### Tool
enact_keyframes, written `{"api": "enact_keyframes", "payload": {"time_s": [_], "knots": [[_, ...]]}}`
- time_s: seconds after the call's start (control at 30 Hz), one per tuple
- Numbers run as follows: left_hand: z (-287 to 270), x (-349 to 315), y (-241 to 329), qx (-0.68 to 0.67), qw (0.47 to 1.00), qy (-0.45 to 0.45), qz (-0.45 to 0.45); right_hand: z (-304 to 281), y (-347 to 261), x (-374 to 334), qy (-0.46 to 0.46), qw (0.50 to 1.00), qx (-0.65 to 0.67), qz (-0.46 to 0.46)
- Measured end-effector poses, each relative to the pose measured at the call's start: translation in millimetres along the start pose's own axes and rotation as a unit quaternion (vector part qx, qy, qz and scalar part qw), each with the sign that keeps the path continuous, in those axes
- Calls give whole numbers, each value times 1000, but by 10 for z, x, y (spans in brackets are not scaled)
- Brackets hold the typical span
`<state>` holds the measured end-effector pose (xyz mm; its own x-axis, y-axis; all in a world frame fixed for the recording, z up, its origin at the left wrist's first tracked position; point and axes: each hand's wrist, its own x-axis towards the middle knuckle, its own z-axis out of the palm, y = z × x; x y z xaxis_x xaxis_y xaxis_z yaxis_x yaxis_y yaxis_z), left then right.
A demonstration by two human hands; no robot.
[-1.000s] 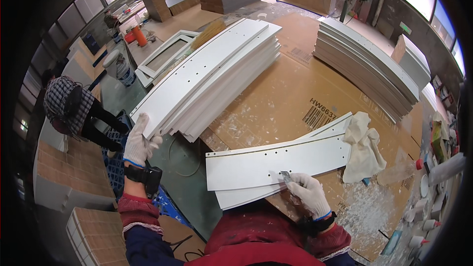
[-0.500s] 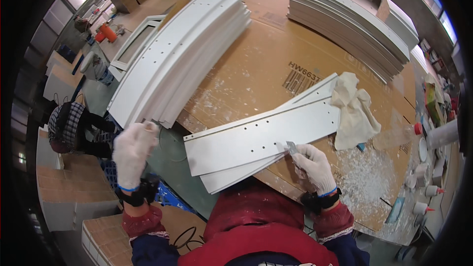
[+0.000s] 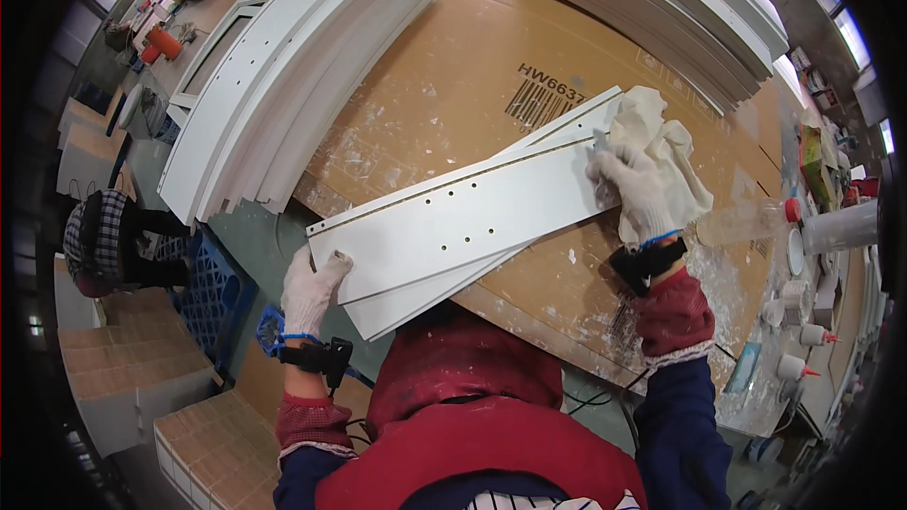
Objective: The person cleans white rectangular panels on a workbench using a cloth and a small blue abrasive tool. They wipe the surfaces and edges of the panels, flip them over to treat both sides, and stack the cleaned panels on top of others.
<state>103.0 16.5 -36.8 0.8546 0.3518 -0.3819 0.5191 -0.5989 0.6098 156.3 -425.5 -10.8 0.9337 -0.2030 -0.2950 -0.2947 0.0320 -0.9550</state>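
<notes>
A white drilled panel (image 3: 453, 212) with a groove along its far edge lies askew on a second white panel (image 3: 406, 307). My left hand (image 3: 312, 283), in a white glove, grips the upper panel's left end, thumb on top and fingers hidden at the edge. Over the right end is my gloved right hand (image 3: 638, 187), closed round a small flat scraper (image 3: 600, 139); only a bit of its blade shows. A cream cloth (image 3: 675, 156) lies beside that hand, partly on the lower panel's far end.
Stacked white panels stand at the far left (image 3: 293, 85) and far right (image 3: 652, 14) of the cardboard-covered table (image 3: 406, 123). A clear bottle with a red cap (image 3: 746, 225) and glue bottles (image 3: 798, 367) sit at right. Another person (image 3: 113, 236) bends over at left, near a blue pallet (image 3: 213, 293).
My left hand has come down from the air onto the panel's left end. My right hand has moved with the scraper from the near edge to the panel's right end.
</notes>
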Motion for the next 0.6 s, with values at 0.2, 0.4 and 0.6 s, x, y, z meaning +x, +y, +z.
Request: {"api": "enact_keyframes", "payload": {"time_s": [0.2,0.4,0.6], "knots": [[-31,-114,130,-53,998,-8,-14,-761,47,527,189,979,-8,-70],[-142,-230,-90,-80,997,12,3,-1003,110,405,214,959,-102,-157],[28,-349,-827,-387,916,12,-105,553,219,-343,-15,738,-497,-456]]}}
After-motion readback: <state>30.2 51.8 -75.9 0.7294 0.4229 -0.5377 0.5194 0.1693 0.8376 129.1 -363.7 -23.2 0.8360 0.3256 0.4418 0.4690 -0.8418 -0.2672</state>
